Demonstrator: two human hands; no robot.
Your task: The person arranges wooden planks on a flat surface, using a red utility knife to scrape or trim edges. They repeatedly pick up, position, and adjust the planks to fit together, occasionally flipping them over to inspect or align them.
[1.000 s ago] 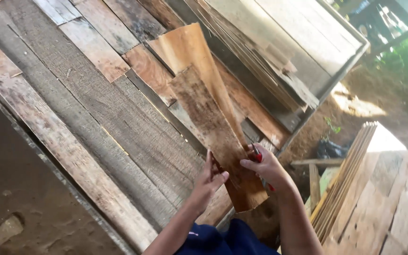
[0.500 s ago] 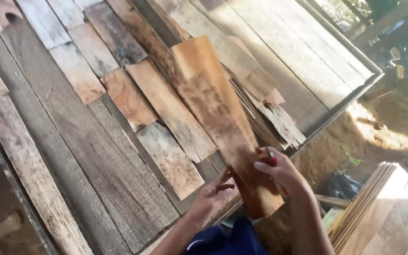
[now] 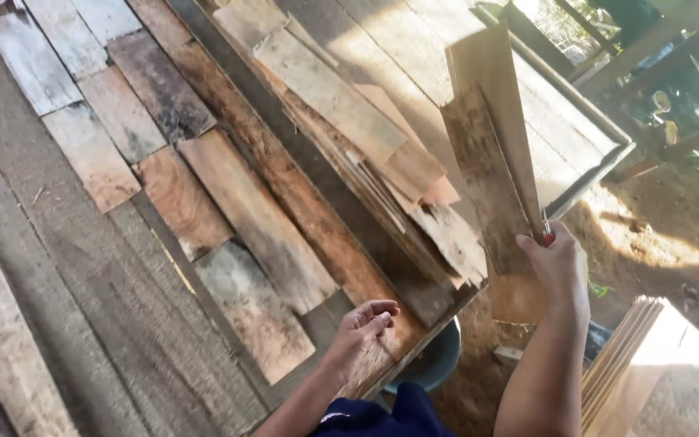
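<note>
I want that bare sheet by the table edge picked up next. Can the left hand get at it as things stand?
Probably yes: the left hand is empty, fingers loosely curled, hovering right beside the wood sheet, with nothing lying on it.

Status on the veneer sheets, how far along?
Done: several sheets lie spread flat across the platform. In hand: right hand holds two sheets upright; left hand is free. Left: a loose pile and an edge-on stack.

Strong daylight comes in from the far right, washing out the bare ground (image 3: 657,243) and the stack of thin boards (image 3: 649,356) into glare. The counter (image 3: 82,307) sits in soft shade, dimmer along its left edge. Grain looks slightly soft throughout; background greenery is blurred.
</note>
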